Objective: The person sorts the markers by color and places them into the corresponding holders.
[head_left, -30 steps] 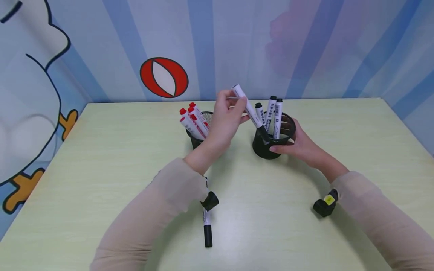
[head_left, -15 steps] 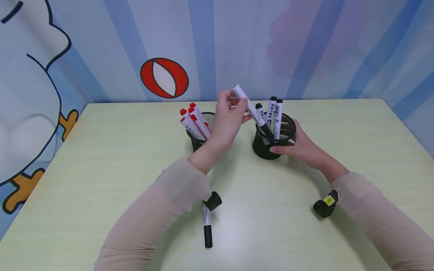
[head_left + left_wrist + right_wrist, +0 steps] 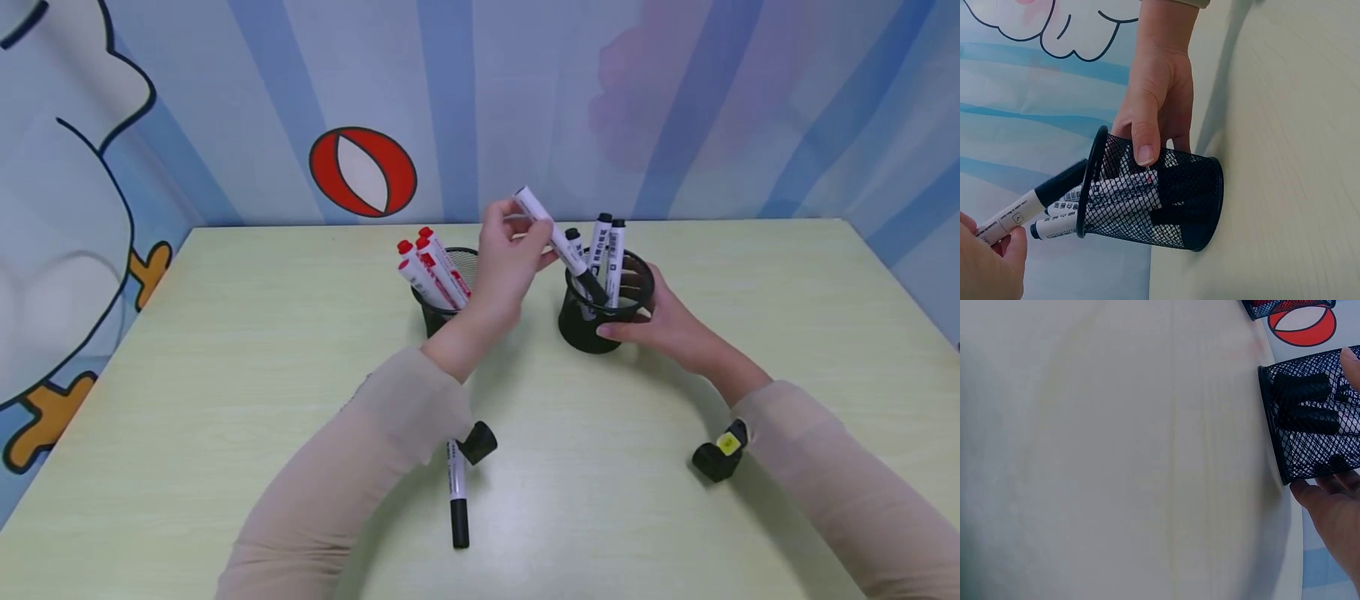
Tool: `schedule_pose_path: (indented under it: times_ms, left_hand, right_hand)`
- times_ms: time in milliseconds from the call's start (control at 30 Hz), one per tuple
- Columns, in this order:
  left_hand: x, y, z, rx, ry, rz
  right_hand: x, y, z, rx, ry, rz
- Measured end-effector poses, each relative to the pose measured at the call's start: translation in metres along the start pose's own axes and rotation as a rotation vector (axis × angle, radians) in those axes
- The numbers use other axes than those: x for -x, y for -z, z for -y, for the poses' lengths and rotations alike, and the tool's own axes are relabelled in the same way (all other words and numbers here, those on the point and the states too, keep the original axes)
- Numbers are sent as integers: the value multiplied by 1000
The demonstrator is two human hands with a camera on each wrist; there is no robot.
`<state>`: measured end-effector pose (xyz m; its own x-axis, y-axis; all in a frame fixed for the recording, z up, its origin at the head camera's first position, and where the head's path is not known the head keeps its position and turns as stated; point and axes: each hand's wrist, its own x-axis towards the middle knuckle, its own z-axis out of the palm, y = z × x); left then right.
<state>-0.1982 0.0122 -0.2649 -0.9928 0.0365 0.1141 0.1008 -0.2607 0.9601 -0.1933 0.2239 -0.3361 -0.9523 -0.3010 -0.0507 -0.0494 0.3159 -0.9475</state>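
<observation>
My left hand (image 3: pixel 506 254) pinches a white marker (image 3: pixel 542 218) near its upper end, its black cap slanting down to the mouth of a black mesh pen cup (image 3: pixel 585 332). In the left wrist view the cap tip (image 3: pixel 1079 172) meets the cup's rim; I cannot tell how far inside it is. Several black-capped white markers (image 3: pixel 615 258) stand in that cup. From the right side, my right hand (image 3: pixel 671 321) grips the cup, thumb across its front. The right wrist view catches the lower mesh (image 3: pixel 1304 450) with dark caps behind it.
A second mesh cup (image 3: pixel 437 318) with several red-and-white markers (image 3: pixel 431 271) stands left, partly behind my left hand. Another black-capped marker (image 3: pixel 459 521) lies on the pale table (image 3: pixel 225 400) near the left sleeve. A patterned backdrop (image 3: pixel 510 108) borders the table's far edge.
The held marker's black cap has swung slightly right and down, from in front of the cup to its mouth. The left forearm has shifted a little right. The right hand stays put.
</observation>
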Motion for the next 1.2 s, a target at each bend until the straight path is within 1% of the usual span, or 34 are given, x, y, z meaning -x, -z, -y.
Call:
schedule_pose_path:
  times_ms: [100, 333, 500, 667, 833, 1067, 1200]
  left_hand:
    - [-1, 1, 2, -10, 2, -2]
    - [-3, 4, 10, -25, 9, 28]
    - [-4, 3, 14, -7, 19, 54]
    - [-5, 1, 16, -25, 15, 67]
    - [-6, -1, 20, -75, 24, 71]
    - [-7, -4, 26, -157, 4, 115]
    - [-6, -5, 29, -232, 2, 113]
  right_hand:
    - [0, 0, -1, 2, -1, 1]
    - [-1, -1, 0, 8, -5, 6]
    - [0, 0, 0, 5, -4, 5]
    - [0, -1, -1, 9, -1, -4]
    - [-1, -1, -1, 9, -7, -5]
    - [-2, -1, -2, 1, -4, -8]
    - [-2, -1, -2, 5, -8, -10]
